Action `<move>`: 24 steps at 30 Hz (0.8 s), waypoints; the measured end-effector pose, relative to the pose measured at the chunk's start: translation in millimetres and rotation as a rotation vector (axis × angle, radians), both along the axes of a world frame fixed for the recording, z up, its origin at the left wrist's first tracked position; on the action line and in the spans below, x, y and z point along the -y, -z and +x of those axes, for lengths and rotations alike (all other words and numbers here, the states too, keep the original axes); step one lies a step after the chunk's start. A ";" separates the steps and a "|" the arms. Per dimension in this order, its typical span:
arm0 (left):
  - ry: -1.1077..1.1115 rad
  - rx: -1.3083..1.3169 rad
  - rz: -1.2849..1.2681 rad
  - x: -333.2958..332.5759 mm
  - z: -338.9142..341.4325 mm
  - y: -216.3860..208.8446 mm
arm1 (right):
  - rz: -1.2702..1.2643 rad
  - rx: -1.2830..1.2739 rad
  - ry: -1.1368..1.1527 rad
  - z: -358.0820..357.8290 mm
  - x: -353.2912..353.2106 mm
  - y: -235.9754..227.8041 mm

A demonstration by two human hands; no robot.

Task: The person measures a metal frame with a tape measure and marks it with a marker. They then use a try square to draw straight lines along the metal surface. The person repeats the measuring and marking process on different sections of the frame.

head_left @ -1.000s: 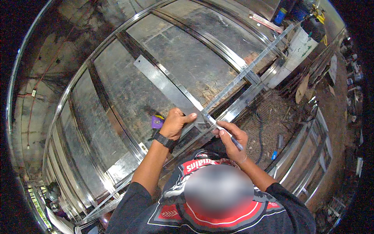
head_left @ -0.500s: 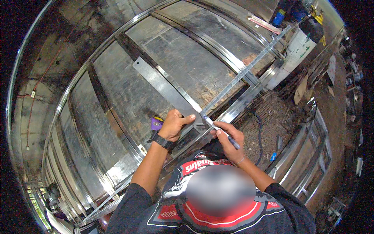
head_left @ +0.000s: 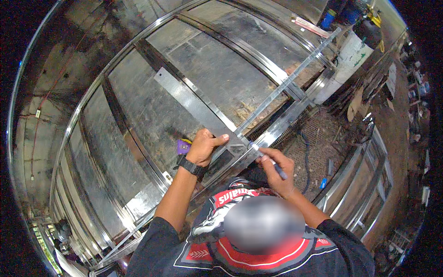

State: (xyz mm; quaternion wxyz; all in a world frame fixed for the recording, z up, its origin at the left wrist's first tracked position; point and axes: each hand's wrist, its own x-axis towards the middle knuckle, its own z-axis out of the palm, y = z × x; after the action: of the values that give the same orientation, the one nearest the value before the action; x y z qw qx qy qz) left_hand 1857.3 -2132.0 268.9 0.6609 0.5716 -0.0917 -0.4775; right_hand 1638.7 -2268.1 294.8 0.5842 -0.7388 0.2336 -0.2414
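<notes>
A flat metal square [head_left: 184, 94], with a broad grey blade, lies along a shiny metal bar of a frame. My left hand [head_left: 204, 148] is closed on its near end, the thumb stretched across the metal. In my right hand [head_left: 277, 171] a pale marker pen [head_left: 280, 172] is pinched between thumb and fingers, with its tip end at the square's near corner. A thin metal strip [head_left: 290, 81] runs from that corner towards the far right. Just left of my left hand sits a purple tape measure [head_left: 183, 147].
Beneath the work is a large framework of metal bars over a scuffed dark tabletop [head_left: 217, 76]. A black cable [head_left: 306, 157] and a small blue object [head_left: 323, 183] lie on the ground at right. Another metal frame [head_left: 364, 184] stands beyond them. A blue can [head_left: 328, 19] stands far right.
My right hand and the marker have moved slightly right and nearer to me, along the square's near corner. My left hand stays on the square.
</notes>
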 end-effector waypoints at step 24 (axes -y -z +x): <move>0.185 -0.437 -0.249 0.3 73.0 50.5 | 0.819 0.019 0.065 16.7 18.7 5.0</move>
State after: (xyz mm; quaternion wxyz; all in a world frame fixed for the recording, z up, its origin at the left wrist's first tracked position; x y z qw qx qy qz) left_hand 1930.4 -2132.2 218.4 0.6837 0.3586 -0.0566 -0.6330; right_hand 1655.4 -2286.8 289.7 0.8243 -0.4352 0.3280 -0.1536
